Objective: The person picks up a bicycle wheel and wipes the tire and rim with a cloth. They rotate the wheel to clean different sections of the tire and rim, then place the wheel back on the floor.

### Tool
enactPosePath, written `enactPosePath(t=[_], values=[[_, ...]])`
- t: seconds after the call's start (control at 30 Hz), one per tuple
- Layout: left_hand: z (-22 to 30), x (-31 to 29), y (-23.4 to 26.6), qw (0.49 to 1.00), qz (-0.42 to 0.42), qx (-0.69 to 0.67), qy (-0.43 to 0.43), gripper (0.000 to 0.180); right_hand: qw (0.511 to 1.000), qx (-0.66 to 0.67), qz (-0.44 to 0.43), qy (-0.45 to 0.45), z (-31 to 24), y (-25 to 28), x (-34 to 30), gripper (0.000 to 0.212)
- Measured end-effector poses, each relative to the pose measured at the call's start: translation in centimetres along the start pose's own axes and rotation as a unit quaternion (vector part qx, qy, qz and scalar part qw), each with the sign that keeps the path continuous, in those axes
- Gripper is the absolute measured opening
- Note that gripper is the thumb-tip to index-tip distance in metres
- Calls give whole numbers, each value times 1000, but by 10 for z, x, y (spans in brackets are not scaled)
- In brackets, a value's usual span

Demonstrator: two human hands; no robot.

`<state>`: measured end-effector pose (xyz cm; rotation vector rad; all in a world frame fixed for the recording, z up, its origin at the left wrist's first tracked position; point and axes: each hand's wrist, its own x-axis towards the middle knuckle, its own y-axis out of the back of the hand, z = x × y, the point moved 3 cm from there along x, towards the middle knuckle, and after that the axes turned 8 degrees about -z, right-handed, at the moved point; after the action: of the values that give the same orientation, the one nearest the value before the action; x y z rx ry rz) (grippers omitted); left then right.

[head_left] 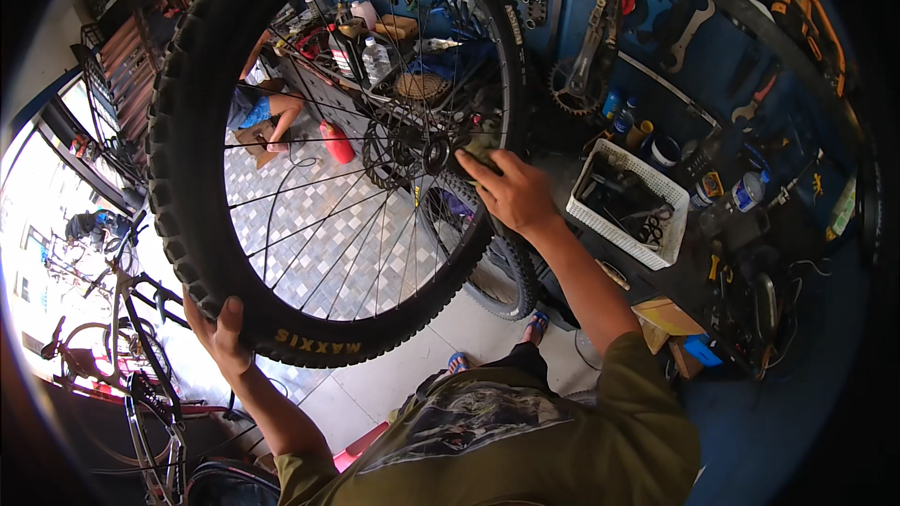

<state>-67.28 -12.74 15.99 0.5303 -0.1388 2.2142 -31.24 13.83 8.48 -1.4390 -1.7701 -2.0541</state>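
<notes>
A large bicycle wheel with a knobby black tire (pixel 309 342) is upright in front of me, its thin black spokes spread across the view. My left hand (pixel 223 333) grips the tire at its lower left, thumb on the sidewall and fingers behind the tread. Over by the wheel's right side, my right hand (pixel 506 189) is closed around a greenish-brown rag (pixel 480 148), near the hub (pixel 434 155). Part of the rag is hidden by my fingers. A disc rotor (pixel 384 164) shows beside the hub.
At right, a white plastic basket (pixel 626 201) of dark parts stands on the cluttered bench. Wrenches (pixel 689 36) and a crankset (pixel 586 66) hang on the blue wall. Another bicycle (pixel 127 319) stands left. Beyond the spokes are a red bottle (pixel 336 142) and a seated person's leg (pixel 284 112).
</notes>
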Motion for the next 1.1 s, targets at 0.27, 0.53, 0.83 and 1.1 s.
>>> enactPosePath(t=[0.27, 0.53, 0.83, 1.1], values=[[-2, -6, 2, 1000, 11, 18, -19, 93, 989, -119, 17, 91, 21, -24, 20, 47], [1, -7, 2, 999, 33, -4, 14, 93, 995, -20, -25, -93, -18, -27, 15, 47], [-7, -3, 10, 1000, 12, -2, 17, 79, 518, 756, -101, -388, -8, -47, 4, 21], [-4, -2, 4, 999, 18, -10, 31, 78, 242, 894, 91, -367, -28, -67, -4, 24]])
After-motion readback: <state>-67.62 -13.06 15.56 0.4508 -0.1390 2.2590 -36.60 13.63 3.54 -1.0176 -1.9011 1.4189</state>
